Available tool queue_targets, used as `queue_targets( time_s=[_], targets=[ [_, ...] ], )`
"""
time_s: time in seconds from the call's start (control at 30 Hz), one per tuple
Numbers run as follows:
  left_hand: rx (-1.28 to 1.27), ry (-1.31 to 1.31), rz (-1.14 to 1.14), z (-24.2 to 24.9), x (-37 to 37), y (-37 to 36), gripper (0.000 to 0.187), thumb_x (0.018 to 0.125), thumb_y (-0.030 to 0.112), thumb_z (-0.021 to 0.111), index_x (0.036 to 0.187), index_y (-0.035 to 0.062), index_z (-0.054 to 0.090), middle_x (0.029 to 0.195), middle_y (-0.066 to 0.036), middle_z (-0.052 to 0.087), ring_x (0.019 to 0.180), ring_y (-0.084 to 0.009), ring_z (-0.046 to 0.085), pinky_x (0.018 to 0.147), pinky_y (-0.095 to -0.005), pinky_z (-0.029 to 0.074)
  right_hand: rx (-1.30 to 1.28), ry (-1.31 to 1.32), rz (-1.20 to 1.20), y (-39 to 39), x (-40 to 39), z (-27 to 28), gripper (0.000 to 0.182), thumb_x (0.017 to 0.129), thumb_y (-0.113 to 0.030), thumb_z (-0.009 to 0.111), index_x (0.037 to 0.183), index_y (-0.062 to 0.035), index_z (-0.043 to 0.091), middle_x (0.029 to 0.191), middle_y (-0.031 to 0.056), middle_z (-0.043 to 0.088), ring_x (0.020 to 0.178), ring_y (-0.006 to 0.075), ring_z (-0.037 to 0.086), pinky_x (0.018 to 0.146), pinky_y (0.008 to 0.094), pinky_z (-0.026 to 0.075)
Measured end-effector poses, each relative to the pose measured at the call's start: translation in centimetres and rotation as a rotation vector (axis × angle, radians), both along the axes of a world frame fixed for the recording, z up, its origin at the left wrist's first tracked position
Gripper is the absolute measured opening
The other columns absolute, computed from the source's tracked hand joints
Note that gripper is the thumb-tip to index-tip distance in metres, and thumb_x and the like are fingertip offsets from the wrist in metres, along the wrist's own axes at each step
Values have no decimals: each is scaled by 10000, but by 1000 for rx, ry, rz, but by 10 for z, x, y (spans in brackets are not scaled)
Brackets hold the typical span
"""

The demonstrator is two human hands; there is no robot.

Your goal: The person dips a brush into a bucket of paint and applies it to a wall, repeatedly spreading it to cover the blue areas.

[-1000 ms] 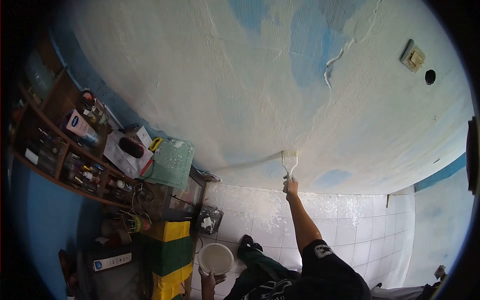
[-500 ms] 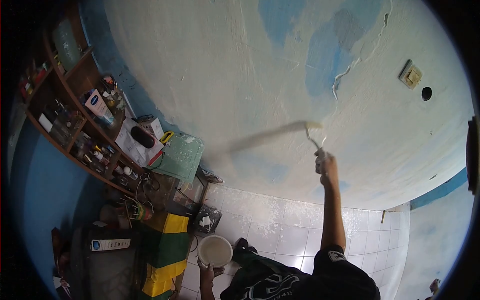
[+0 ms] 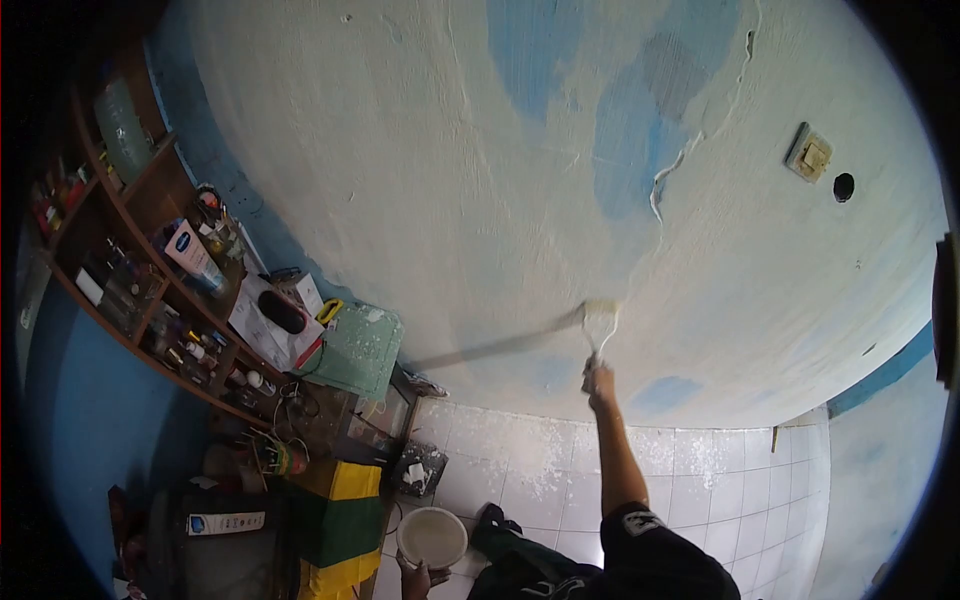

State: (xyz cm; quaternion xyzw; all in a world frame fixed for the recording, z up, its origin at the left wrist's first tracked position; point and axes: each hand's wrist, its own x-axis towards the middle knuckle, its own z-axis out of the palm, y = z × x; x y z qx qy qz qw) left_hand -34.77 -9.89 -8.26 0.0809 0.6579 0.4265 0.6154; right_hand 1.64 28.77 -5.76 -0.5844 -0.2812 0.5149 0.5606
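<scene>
My right hand (image 3: 598, 383) is closed around the handle of a paintbrush (image 3: 600, 318), whose bristles lie against the wall (image 3: 460, 230). White paint covers much of that wall, with blue patches showing through. Low on the left, my left hand (image 3: 424, 580) grips the near rim of a round white bucket (image 3: 432, 538) that holds pale liquid. Part of this hand is cut off by the frame's bottom edge. A long crack (image 3: 682, 155) runs down the wall above the brush.
A wooden shelf (image 3: 150, 275) crowded with bottles stands left, beside a green paint-spattered box lid (image 3: 362, 350). White splashes mark the tiled floor (image 3: 540, 450). A light switch (image 3: 808, 153) and a dark hole (image 3: 844, 187) are on the right of the wall.
My right hand and the paintbrush have moved down and slightly left along the wall. The view has shifted a little. My left hand still grips the bucket.
</scene>
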Motion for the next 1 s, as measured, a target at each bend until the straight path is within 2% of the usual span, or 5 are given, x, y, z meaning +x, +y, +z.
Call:
queue_targets(
  time_s=[0.33,0.43,0.57,0.73,1.0],
  targets=[
    [212,115,-400,2,15,60,607,853,72,440,1296,159,35,1054,-240,498,599,-302,630,509,-355,556,-143,149,-22,-7,-5,-69,259,848,-284,489,745,-47,511,513,-18,414,372,86,374,329,246,284],
    [345,366,-632,-61,13,88,590,852,64,445,1286,109,47,1027,-222,516,584,-257,628,497,-312,544,22,68,25,-2,-17,40,255,860,-283,484,762,-49,507,508,-48,373,369,71,318,341,227,236],
    [210,11,-531,44,48,116,555,859,36,420,1283,89,67,992,-205,537,570,-206,623,467,-277,524,124,88,115,-21,-28,175,265,886,-289,460,797,-43,502,518,-65,333,385,40,269,351,203,208],
    [159,93,-633,44,54,126,542,863,13,402,1282,92,69,960,-191,546,569,-188,624,438,-264,514,360,34,112,-31,-40,257,259,913,-310,415,859,-65,481,526,-75,287,393,29,243,356,191,196],
    [-51,600,-882,21,36,108,707,823,148,515,1347,25,56,1107,-255,522,933,-324,580,784,-400,465,103,-17,61,7,-51,66,217,885,-273,405,742,-118,455,515,-30,379,366,78,338,322,241,289]
  ],
)
